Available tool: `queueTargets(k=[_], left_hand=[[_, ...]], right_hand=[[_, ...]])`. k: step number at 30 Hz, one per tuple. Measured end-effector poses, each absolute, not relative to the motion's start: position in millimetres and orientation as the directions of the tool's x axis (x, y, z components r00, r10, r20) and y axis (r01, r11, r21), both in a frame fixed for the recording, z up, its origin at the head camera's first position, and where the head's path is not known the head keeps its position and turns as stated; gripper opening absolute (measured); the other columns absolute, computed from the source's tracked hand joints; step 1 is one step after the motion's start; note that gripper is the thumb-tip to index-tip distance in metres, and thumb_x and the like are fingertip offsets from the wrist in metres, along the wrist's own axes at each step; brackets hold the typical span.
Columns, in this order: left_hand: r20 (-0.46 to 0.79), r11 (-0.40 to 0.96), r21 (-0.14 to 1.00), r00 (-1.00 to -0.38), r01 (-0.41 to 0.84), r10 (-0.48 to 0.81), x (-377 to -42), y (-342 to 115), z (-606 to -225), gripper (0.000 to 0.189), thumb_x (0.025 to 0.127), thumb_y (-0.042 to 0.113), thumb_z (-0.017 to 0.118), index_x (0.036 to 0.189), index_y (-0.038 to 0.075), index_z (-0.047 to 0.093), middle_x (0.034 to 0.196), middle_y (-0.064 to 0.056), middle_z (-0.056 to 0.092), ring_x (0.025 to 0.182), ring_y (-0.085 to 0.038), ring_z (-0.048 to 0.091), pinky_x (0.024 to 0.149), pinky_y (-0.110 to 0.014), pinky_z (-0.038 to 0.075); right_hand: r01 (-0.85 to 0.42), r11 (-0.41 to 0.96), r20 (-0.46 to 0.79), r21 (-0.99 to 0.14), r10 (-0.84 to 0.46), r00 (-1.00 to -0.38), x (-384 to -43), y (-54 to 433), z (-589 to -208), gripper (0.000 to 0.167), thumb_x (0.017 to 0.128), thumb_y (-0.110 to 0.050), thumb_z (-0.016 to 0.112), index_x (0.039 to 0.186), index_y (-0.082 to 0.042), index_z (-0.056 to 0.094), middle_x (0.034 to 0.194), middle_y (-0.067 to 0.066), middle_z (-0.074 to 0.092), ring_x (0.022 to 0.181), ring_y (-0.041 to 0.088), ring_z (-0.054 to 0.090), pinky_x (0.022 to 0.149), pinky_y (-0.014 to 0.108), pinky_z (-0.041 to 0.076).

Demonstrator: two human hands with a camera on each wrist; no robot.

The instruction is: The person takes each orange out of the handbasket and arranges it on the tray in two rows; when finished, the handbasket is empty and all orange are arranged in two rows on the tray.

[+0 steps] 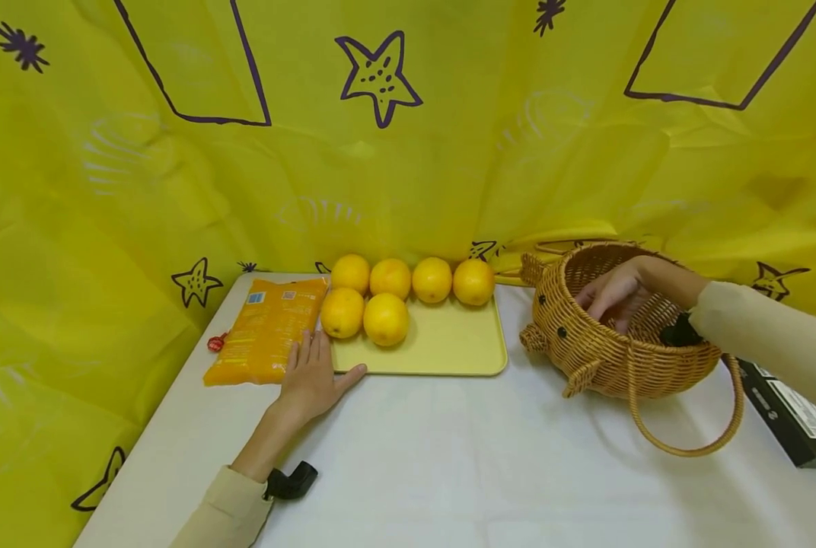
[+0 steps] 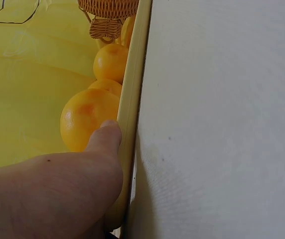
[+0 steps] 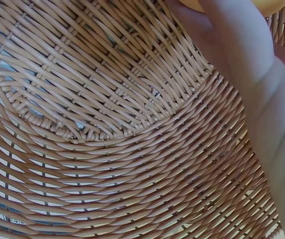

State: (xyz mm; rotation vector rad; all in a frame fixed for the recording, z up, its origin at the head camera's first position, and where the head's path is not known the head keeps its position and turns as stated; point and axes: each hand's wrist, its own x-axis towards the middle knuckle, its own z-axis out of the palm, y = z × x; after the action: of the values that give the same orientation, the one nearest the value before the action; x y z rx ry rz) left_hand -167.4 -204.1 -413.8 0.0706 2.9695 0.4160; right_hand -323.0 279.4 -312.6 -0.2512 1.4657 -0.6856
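My right hand (image 1: pixel 616 293) reaches into a pig-shaped wicker basket (image 1: pixel 600 350). In the right wrist view, an orange (image 3: pixel 269 6) shows at the top edge behind the thumb, with my fingers around it; the head view hides it behind the basket wall. My left hand (image 1: pixel 312 380) lies with straight fingers at the near left corner of a yellow tray (image 1: pixel 456 342), its thumb along the rim. Its fingertips touch the edge of an orange plastic bag (image 1: pixel 271 327). Several oranges (image 1: pixel 386 320) stand on the tray in two rows, at its back and left.
A small red wrapped thing (image 1: pixel 217 342) lies left of the bag. Right of the basket is a black box (image 1: pixel 785 411) with a white label. The basket's handle (image 1: pixel 689 453) hangs toward the front. A yellow patterned cloth (image 1: pixel 408 175) rises behind the white table (image 1: pixel 449 457).
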Motion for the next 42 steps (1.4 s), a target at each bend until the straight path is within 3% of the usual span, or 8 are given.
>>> queueTargets(k=[8,14,21,30,33,36,39,42], left_hand=[[-0.115,0.961,0.274,-0.991,0.031,0.065,-167,-205,-415,0.104,0.092,0.064,0.047,0.151,-0.011,0.006,0.16,-0.028,0.01,0.15,-0.042,0.0,0.122,-0.057,0.001],[-0.12,0.961,0.275,-0.991,0.031,0.067,-166,-205,-416,0.105,0.092,0.065,0.046,0.151,-0.011,0.006,0.16,-0.028,0.009,0.15,-0.042,0.0,0.122,-0.057,0.001],[-0.13,0.961,0.276,-0.989,0.032,0.07,-165,-204,-416,0.105,0.092,0.066,0.046,0.151,-0.011,0.005,0.16,-0.029,0.008,0.15,-0.042,0.0,0.121,-0.057,0.0],[-0.121,0.959,0.28,-0.99,0.034,0.071,-168,-204,-413,0.105,0.092,0.065,0.046,0.151,-0.012,0.005,0.16,-0.029,0.008,0.15,-0.043,0.0,0.121,-0.057,0.0],[-0.115,0.959,0.281,-0.991,0.038,0.073,-167,-205,-413,0.105,0.092,0.065,0.046,0.151,-0.012,0.005,0.16,-0.029,0.008,0.15,-0.043,0.0,0.121,-0.057,0.001],[-0.112,0.956,0.29,-0.991,0.04,0.075,-167,-204,-414,0.105,0.092,0.064,0.047,0.151,-0.012,0.005,0.16,-0.03,0.008,0.15,-0.044,0.0,0.121,-0.058,0.001],[-0.114,0.955,0.293,-0.991,0.035,0.072,-167,-204,-415,0.105,0.092,0.064,0.047,0.151,-0.012,0.005,0.16,-0.03,0.008,0.15,-0.044,0.0,0.121,-0.058,0.001],[-0.122,0.958,0.284,-0.99,0.029,0.066,-167,-205,-415,0.105,0.092,0.065,0.046,0.151,-0.011,0.005,0.16,-0.029,0.008,0.15,-0.043,0.0,0.121,-0.058,0.0]], right_hand=[[0.236,0.795,-0.828,-0.558,-0.554,-0.092,-323,282,-315,0.06,0.098,-0.015,0.054,0.15,-0.002,0.026,0.142,0.011,0.046,0.1,0.014,0.066,0.078,0.024,0.058],[0.218,0.754,-0.785,-0.619,-0.6,-0.156,-325,290,-307,0.061,0.099,-0.011,0.052,0.152,-0.008,0.024,0.143,0.008,0.047,0.112,0.023,0.063,0.087,0.034,0.057],[0.099,0.648,-0.641,-0.755,-0.698,-0.319,-326,312,-279,0.046,0.101,-0.007,0.046,0.14,-0.032,0.042,0.131,0.003,0.044,0.111,0.02,0.059,0.092,0.038,0.056],[-0.072,0.512,-0.378,-0.856,-0.715,-0.588,-304,342,-248,0.053,0.102,-0.004,0.041,0.145,-0.035,0.038,0.128,-0.008,0.048,0.106,0.018,0.065,0.088,0.042,0.057],[-0.059,0.329,-0.213,-0.942,-0.728,-0.652,-290,347,-243,0.056,0.101,0.003,0.037,0.147,-0.029,0.039,0.132,-0.008,0.049,0.107,0.02,0.067,0.086,0.043,0.057],[-0.024,0.039,-0.013,-0.999,-0.733,-0.68,-270,345,-243,0.058,0.099,0.011,0.033,0.149,-0.019,0.038,0.136,-0.002,0.051,0.11,0.023,0.066,0.086,0.043,0.057],[0.037,-0.265,0.171,-0.963,-0.716,-0.677,-246,337,-250,0.059,0.098,0.015,0.029,0.149,-0.012,0.035,0.141,0.006,0.049,0.117,0.028,0.063,0.089,0.045,0.054],[0.086,-0.466,0.303,-0.881,-0.695,-0.652,-224,322,-264,0.057,0.097,0.015,0.029,0.149,-0.008,0.033,0.144,0.012,0.044,0.125,0.032,0.058,0.094,0.048,0.051]])
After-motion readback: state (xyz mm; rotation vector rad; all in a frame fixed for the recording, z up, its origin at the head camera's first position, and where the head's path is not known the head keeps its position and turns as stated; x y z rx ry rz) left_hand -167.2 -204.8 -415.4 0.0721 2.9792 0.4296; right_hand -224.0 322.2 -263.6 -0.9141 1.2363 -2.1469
